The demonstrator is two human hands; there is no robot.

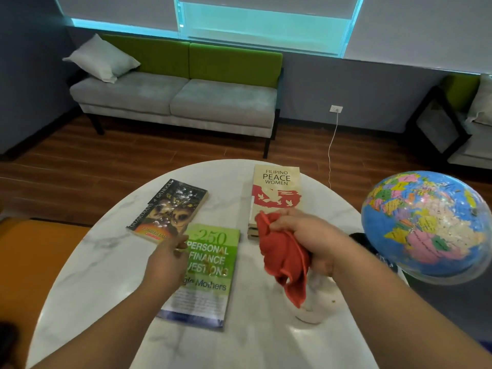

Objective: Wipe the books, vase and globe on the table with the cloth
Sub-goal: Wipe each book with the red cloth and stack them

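Three books lie on the round white marble table [106,262]: a dark paperback [170,206] at the back left, a green finance book [207,272] in front of it, and a cream "Peace Women" book [277,187] on a small stack at the back. My right hand [306,235] is shut on a red cloth [285,259] that hangs down over a white vase [316,302], mostly hidden beneath it. My left hand [167,259] hovers over the green book's left edge, fingers loosely apart, holding nothing. A blue globe [428,222] stands at the table's right edge.
Beyond the table stands a grey and green sofa [181,97] with a pillow on a wooden floor. A white cable [332,145] hangs from a wall socket. Another seat [458,123] is at the far right. An orange surface [34,251] lies to the left.
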